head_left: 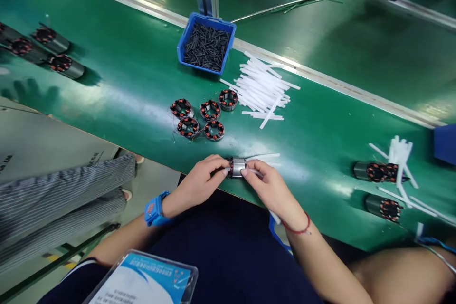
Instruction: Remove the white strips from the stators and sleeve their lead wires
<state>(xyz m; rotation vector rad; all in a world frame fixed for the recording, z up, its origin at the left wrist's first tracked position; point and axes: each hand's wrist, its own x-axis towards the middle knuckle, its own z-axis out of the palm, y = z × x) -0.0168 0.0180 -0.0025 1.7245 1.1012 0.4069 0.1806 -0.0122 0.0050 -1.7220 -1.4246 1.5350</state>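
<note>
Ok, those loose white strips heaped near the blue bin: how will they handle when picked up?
The white strips are probably light, being thin and narrow. Likely stiff enough to hold their line, since most lie straight. Pulling one could drag neighbours, as they overlap in a crisscrossed heap.

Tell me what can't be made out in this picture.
Head view:
- Silvery metal cylinder: ends partly hidden by the left hand and right hand.
- Dark blue boxy object: cut off by the right edge.
- Blue-and-white rectangular badge: small print blurred, bottom edge crops it.
</note>
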